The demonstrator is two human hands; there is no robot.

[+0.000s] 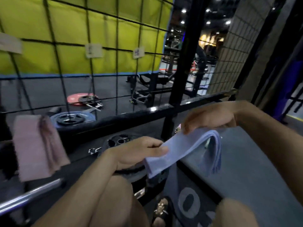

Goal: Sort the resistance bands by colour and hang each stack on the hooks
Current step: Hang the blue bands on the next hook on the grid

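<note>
A stack of light blue resistance bands [183, 150] is stretched between my two hands above my knees. My left hand [139, 153] pinches the stack's near end between thumb and fingers. My right hand [208, 120] grips the far end from above, where the bands fold over and hang down. A stack of pink bands [37, 145] hangs on the black wire grid [91, 66] at the left, a little blurred. The hook under the pink stack is hidden.
Paper labels [93, 50] are fixed to the grid higher up. Behind it lie weight plates [72, 118], and a yellow mat [82, 30] stands further back. A chrome bar [31, 194] runs low at the left. A grey platform [246, 161] lies under my right arm.
</note>
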